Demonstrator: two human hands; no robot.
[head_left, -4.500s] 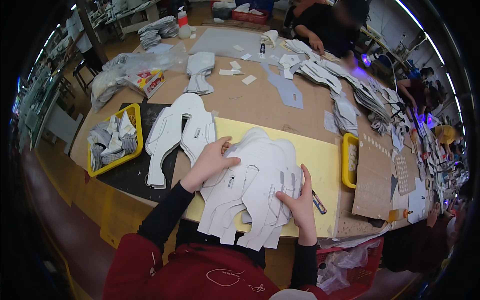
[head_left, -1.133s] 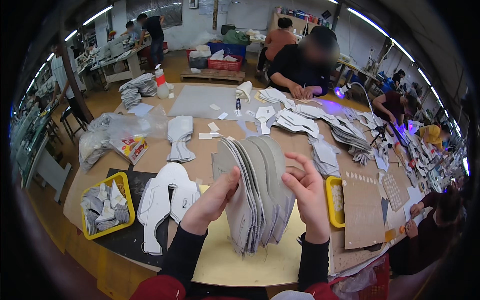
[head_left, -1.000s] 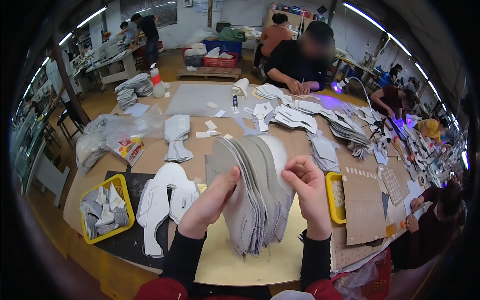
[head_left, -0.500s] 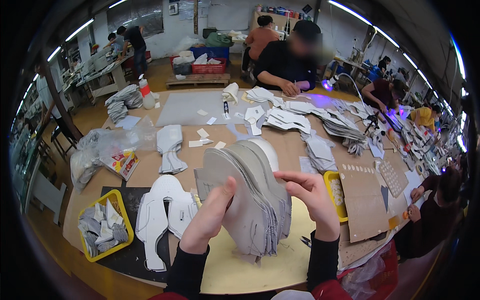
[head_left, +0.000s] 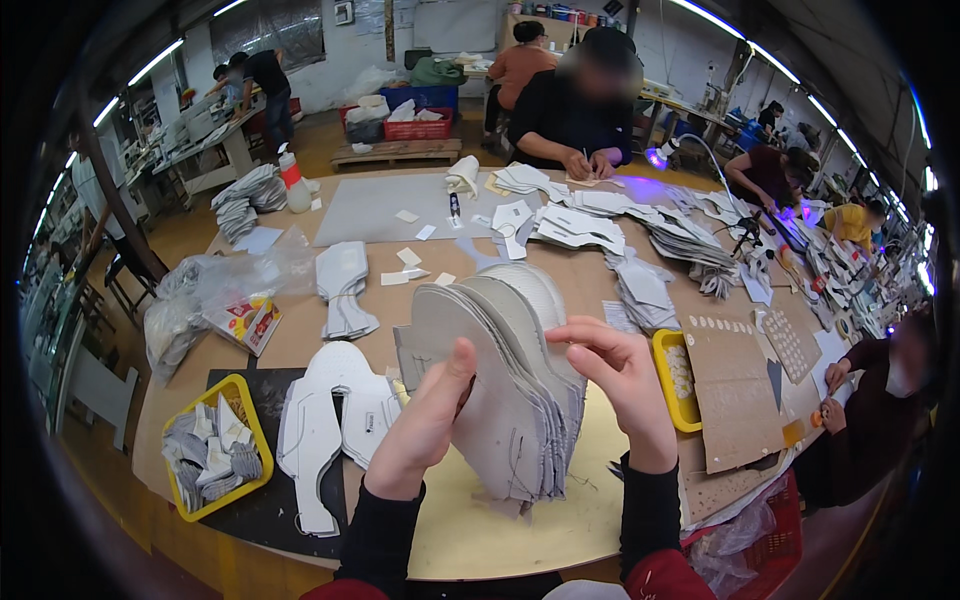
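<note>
The stack of cut pieces (head_left: 495, 400) is in hand, held between the left fingers (head_left: 459, 372) and the right fingers (head_left: 588, 333), above the yellow board (head_left: 480, 550). The left fingers are clamped on it: the thumb presses the near face, the others are hidden behind. The right fingers are bent at its right edge, the index tip close against the sheets; whether they pinch one, I cannot tell.

As far as it shows, the work looks partway: the pieces are gathered into one bundle, but their rounded tops stand staggered like steps, with a paler, dotted piece at the back, so they are not flush. Left of the left fingers, white pieces (head_left: 312, 440) lie flat on the black mat (head_left: 265, 515), out of either hand; beyond the left fingers, a smaller pile (head_left: 345, 290) lies on the desk (head_left: 410, 315).

The bundle's long axis runs steeply up and down, its top leaning left. The rounded ends point up, above the left thumb; the ends with loose threads point down, below both sets of fingers. Whether the lowest edge touches the yellow board, I cannot tell.
</note>
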